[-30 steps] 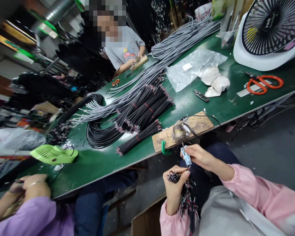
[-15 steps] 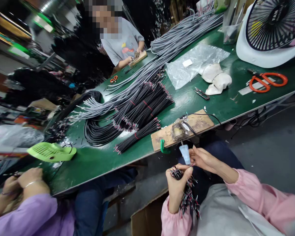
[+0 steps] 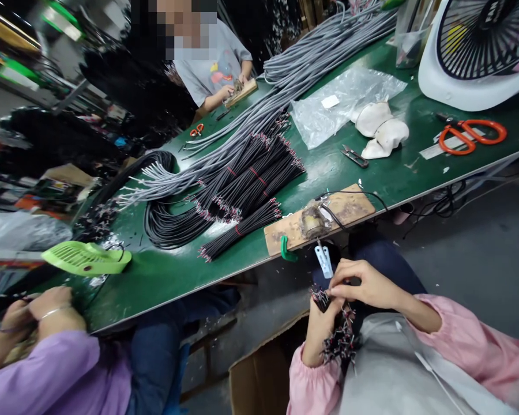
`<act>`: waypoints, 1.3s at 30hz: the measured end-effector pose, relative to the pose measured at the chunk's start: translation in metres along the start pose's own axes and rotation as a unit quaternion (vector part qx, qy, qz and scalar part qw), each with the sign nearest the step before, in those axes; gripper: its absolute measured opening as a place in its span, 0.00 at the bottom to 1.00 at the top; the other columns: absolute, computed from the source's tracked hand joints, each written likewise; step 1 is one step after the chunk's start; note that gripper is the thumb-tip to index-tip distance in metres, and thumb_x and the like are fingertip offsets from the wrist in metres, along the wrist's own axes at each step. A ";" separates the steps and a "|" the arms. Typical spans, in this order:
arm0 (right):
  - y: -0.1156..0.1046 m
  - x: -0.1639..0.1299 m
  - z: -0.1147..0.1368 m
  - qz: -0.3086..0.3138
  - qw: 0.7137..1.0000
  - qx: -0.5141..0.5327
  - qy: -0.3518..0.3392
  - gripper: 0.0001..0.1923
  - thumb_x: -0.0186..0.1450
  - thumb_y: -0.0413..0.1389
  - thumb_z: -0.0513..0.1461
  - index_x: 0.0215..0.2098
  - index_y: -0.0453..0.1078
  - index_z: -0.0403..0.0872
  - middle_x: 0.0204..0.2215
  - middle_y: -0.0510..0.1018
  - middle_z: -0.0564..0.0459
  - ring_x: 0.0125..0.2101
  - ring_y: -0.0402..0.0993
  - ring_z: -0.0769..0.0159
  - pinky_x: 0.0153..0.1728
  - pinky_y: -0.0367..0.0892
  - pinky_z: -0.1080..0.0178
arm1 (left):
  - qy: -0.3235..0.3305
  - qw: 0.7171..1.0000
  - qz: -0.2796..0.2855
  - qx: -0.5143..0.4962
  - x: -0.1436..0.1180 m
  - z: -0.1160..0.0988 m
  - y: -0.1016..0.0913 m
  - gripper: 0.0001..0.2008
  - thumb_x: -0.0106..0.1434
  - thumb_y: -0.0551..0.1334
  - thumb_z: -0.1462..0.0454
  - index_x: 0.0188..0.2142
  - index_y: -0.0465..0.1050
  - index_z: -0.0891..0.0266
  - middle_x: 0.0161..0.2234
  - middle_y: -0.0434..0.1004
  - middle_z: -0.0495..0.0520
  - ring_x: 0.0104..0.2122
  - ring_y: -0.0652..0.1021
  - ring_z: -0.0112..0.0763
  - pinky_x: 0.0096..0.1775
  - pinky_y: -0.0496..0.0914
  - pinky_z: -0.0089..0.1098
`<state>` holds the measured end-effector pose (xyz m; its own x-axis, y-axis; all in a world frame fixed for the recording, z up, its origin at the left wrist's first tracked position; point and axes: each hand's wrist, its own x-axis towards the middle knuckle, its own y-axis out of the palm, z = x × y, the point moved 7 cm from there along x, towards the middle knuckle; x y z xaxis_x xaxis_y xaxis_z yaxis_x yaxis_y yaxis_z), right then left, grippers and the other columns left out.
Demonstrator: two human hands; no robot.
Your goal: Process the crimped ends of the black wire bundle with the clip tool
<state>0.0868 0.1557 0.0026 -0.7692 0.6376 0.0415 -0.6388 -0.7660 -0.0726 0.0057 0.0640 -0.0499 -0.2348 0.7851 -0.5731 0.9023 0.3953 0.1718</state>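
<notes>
My left hand is wrapped round a bundle of short black cables, whose stripped red, white and black wire ends stick out above and below the fist. My right hand is closed in a pinch at my left thumb; whatever lies between its fingertips is too small to make out. Just above my hands, a light blue clothespin-like clip hangs from the shaft of a small grimy motor. The motor sits on a wooden board, with a green clamp at the table's edge.
Bundled black cables and long grey cables lie across the green table. Thread snips, orange scissors and a white fan are at the right. Co-workers sit left and opposite. A cardboard box stands below.
My right hand has drawn back from beside the blue clip to my left thumb. My left hand has turned and shifted slightly right. The clip, blurred before, now looks sharp.
</notes>
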 end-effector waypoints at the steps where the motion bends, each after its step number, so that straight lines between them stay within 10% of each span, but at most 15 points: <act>1: 0.002 0.002 0.004 0.014 1.000 -0.022 -0.007 0.06 0.58 0.60 0.39 0.31 0.76 0.44 0.28 0.75 0.51 0.32 0.70 0.66 0.35 0.63 0.65 | 0.013 1.000 -0.004 0.012 0.001 -0.002 0.001 0.13 0.49 0.68 0.57 0.26 0.73 0.67 0.17 0.73 0.51 0.18 0.74 0.31 0.20 0.68 0.28; 8: -0.002 0.005 0.004 0.015 0.995 -0.093 -0.017 0.06 0.59 0.58 0.36 0.26 0.74 0.43 0.25 0.74 0.52 0.28 0.70 0.67 0.30 0.63 0.66 | 0.076 0.994 -0.068 -0.036 -0.004 -0.002 -0.007 0.15 0.46 0.70 0.64 0.34 0.74 0.68 0.33 0.79 0.56 0.35 0.78 0.39 0.40 0.71 0.36; 15: -0.004 -0.003 -0.012 0.021 0.999 -0.023 0.013 0.10 0.63 0.54 0.40 0.32 0.76 0.42 0.28 0.76 0.49 0.30 0.71 0.66 0.32 0.64 0.65 | 0.068 0.981 -0.174 -0.053 -0.012 0.013 -0.027 0.17 0.40 0.72 0.59 0.27 0.71 0.66 0.21 0.75 0.50 0.21 0.76 0.32 0.25 0.71 0.31; 21: -0.004 -0.006 -0.004 0.006 0.999 -0.038 0.005 0.08 0.62 0.55 0.37 0.32 0.75 0.42 0.28 0.75 0.50 0.30 0.71 0.67 0.33 0.64 0.66 | 0.069 0.992 -0.091 -0.062 -0.005 0.014 -0.018 0.16 0.47 0.69 0.57 0.24 0.65 0.64 0.13 0.67 0.44 0.11 0.67 0.22 0.17 0.63 0.25; 28: -0.002 -0.011 0.002 -0.054 0.994 -0.094 -0.011 0.06 0.60 0.55 0.32 0.28 0.74 0.43 0.25 0.74 0.53 0.25 0.66 0.70 0.26 0.61 0.67 | 0.077 0.985 -0.133 -0.073 -0.003 0.018 -0.024 0.19 0.43 0.71 0.57 0.24 0.63 0.63 0.14 0.66 0.42 0.12 0.67 0.22 0.18 0.63 0.25; 34: -0.004 -0.024 0.018 -0.135 0.966 -0.143 -0.167 0.07 0.58 0.56 0.31 0.31 0.75 0.46 0.26 0.78 0.50 0.29 0.66 0.64 0.33 0.64 0.59 | 0.071 0.990 -0.115 -0.048 -0.007 0.004 -0.016 0.17 0.46 0.69 0.55 0.22 0.66 0.65 0.13 0.65 0.44 0.12 0.67 0.21 0.19 0.63 0.25; 39: 0.000 -0.033 0.013 -0.103 0.974 -0.118 -0.165 0.05 0.59 0.57 0.34 0.32 0.76 0.48 0.25 0.78 0.51 0.28 0.67 0.64 0.33 0.64 0.58 | 0.096 0.980 -0.169 -0.031 -0.011 -0.007 -0.023 0.18 0.41 0.72 0.56 0.21 0.68 0.65 0.15 0.68 0.45 0.16 0.71 0.26 0.21 0.67 0.27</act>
<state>0.1119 0.1341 0.0138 -0.6131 0.6845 0.3944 -0.7886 -0.5595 -0.2549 -0.0146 0.0497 -0.0422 -0.5856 0.6777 -0.4447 0.7390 0.6718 0.0506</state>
